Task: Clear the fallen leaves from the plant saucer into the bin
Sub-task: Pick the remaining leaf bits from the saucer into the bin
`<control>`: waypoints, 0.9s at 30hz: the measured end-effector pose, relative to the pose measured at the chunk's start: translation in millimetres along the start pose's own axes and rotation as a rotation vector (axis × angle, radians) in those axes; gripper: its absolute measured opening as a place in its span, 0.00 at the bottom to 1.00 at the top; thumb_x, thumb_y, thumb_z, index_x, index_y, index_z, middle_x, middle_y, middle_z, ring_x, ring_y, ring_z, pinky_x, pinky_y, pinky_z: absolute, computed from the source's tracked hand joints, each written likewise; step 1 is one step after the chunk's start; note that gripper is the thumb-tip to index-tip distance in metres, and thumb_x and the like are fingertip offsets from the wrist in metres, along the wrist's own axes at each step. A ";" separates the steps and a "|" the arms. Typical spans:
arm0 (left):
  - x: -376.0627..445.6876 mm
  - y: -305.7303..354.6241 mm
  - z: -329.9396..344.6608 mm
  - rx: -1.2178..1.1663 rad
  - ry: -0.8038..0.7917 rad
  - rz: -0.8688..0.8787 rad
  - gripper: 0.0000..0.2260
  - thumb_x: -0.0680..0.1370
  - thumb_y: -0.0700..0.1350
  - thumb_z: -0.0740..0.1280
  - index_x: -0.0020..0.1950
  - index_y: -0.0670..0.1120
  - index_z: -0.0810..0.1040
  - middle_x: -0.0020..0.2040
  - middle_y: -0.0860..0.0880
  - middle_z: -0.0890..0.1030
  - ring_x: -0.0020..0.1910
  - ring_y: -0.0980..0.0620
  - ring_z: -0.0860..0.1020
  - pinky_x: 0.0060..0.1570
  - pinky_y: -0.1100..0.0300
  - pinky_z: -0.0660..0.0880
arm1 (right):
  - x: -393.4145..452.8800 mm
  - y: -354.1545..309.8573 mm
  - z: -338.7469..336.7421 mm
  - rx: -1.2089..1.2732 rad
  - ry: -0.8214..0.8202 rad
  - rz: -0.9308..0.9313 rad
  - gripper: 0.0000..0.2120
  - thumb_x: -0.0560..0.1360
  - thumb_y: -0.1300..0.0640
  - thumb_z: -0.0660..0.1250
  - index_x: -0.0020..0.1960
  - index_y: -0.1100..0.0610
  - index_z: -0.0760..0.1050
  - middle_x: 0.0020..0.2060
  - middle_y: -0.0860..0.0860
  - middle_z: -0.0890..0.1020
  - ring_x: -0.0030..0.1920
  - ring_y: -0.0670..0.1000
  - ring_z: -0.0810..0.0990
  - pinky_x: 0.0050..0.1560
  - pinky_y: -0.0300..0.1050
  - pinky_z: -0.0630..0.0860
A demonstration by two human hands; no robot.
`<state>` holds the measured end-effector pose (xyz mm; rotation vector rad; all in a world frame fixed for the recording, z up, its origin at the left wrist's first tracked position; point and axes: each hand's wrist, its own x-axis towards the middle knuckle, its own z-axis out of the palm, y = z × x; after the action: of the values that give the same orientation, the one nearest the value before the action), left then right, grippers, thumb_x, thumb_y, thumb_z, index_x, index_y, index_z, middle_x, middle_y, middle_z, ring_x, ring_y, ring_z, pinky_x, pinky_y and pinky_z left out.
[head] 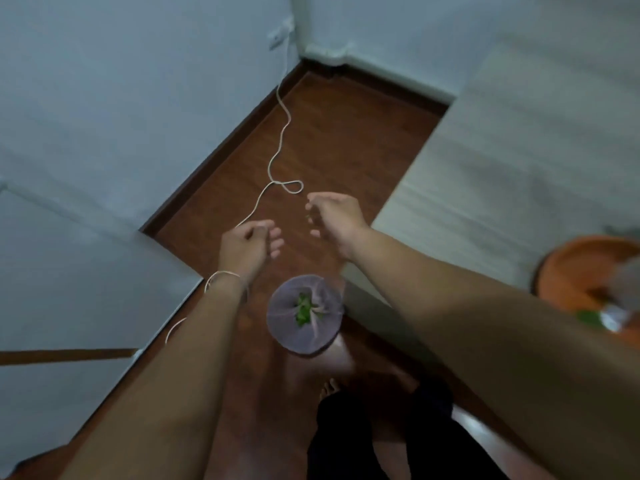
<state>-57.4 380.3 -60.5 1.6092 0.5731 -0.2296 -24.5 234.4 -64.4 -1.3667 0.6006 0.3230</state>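
Note:
A small round bin (306, 315) lined with a pale purple bag stands on the wooden floor below my arms, with green leaves (304, 311) lying inside it. The orange plant saucer (581, 268) sits at the right edge on a pale surface, partly hidden by a blurred grey thing. A green leaf (588, 318) shows at its near rim. My left hand (249, 245) hovers beyond the bin with its fingers loosely curled and nothing in it. My right hand (334, 216) is held out farther, fingers apart and empty.
A white cord (280, 147) snakes across the brown floor (346, 140) from a wall socket (277, 38) in the corner. Pale walls close the left side. A pale raised surface (502, 168) fills the right. My bare feet (332, 386) stand near the bin.

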 end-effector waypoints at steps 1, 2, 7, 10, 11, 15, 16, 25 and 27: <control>-11.7 15.2 13.9 0.010 -0.035 0.022 0.10 0.80 0.40 0.60 0.54 0.40 0.79 0.46 0.43 0.83 0.44 0.46 0.84 0.48 0.54 0.80 | -12.0 -11.6 -22.3 0.027 0.008 -0.024 0.07 0.75 0.57 0.67 0.39 0.53 0.81 0.38 0.50 0.81 0.35 0.51 0.77 0.40 0.46 0.76; -22.1 27.6 30.2 0.010 -0.074 0.040 0.10 0.80 0.40 0.60 0.55 0.39 0.79 0.46 0.43 0.83 0.43 0.46 0.84 0.49 0.53 0.80 | -23.8 -20.8 -46.6 0.051 0.021 -0.049 0.07 0.76 0.56 0.67 0.41 0.53 0.81 0.40 0.50 0.82 0.38 0.51 0.77 0.42 0.47 0.76; -81.2 55.1 128.8 -0.010 -0.281 0.068 0.08 0.78 0.39 0.65 0.53 0.38 0.80 0.44 0.41 0.83 0.41 0.45 0.84 0.44 0.56 0.82 | -89.5 -26.1 -182.9 0.149 0.101 -0.112 0.08 0.79 0.58 0.65 0.54 0.55 0.80 0.49 0.54 0.83 0.45 0.52 0.79 0.44 0.46 0.78; -118.9 42.5 193.3 0.036 -0.463 0.054 0.03 0.76 0.37 0.67 0.46 0.41 0.80 0.40 0.41 0.82 0.37 0.44 0.81 0.42 0.56 0.82 | -136.5 -0.8 -263.2 0.088 0.187 -0.137 0.07 0.79 0.61 0.65 0.52 0.54 0.81 0.49 0.55 0.84 0.45 0.53 0.80 0.45 0.49 0.79; -131.3 34.9 213.7 0.092 -0.524 0.052 0.02 0.76 0.36 0.68 0.45 0.41 0.81 0.40 0.42 0.82 0.37 0.44 0.82 0.43 0.55 0.82 | -151.9 11.1 -288.2 0.061 0.228 -0.140 0.07 0.79 0.61 0.65 0.50 0.54 0.81 0.47 0.56 0.85 0.43 0.55 0.80 0.45 0.52 0.78; -174.9 -3.7 287.3 0.396 -0.770 0.116 0.11 0.69 0.36 0.74 0.51 0.39 0.82 0.40 0.42 0.84 0.39 0.47 0.82 0.49 0.51 0.82 | -194.0 59.9 -379.9 -0.411 0.358 -0.190 0.06 0.77 0.62 0.69 0.46 0.55 0.83 0.39 0.59 0.86 0.35 0.55 0.81 0.38 0.47 0.76; -183.7 -13.4 303.4 0.478 -0.827 0.162 0.12 0.67 0.37 0.75 0.50 0.41 0.82 0.40 0.43 0.84 0.40 0.48 0.82 0.50 0.51 0.82 | -197.5 68.8 -399.6 -0.543 0.365 -0.170 0.05 0.76 0.61 0.69 0.47 0.55 0.84 0.38 0.54 0.86 0.36 0.52 0.82 0.40 0.46 0.77; -213.9 -67.0 395.5 1.382 -1.111 0.741 0.22 0.68 0.43 0.72 0.61 0.48 0.76 0.59 0.43 0.76 0.56 0.42 0.76 0.58 0.54 0.74 | -190.7 103.3 -460.0 -0.990 0.330 -0.004 0.14 0.66 0.44 0.73 0.46 0.52 0.80 0.43 0.49 0.82 0.44 0.53 0.81 0.44 0.50 0.78; -211.7 -75.3 400.6 1.467 -1.132 0.760 0.26 0.68 0.43 0.72 0.65 0.48 0.72 0.61 0.41 0.71 0.55 0.39 0.75 0.60 0.53 0.74 | -184.5 108.8 -454.4 -1.014 0.308 -0.007 0.24 0.64 0.37 0.72 0.56 0.47 0.78 0.50 0.49 0.82 0.50 0.53 0.81 0.48 0.51 0.79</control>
<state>-200.4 -55.8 -79.0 2.4612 -1.3956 -1.0233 -329.6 -164.1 -86.3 -2.4228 0.7162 0.4396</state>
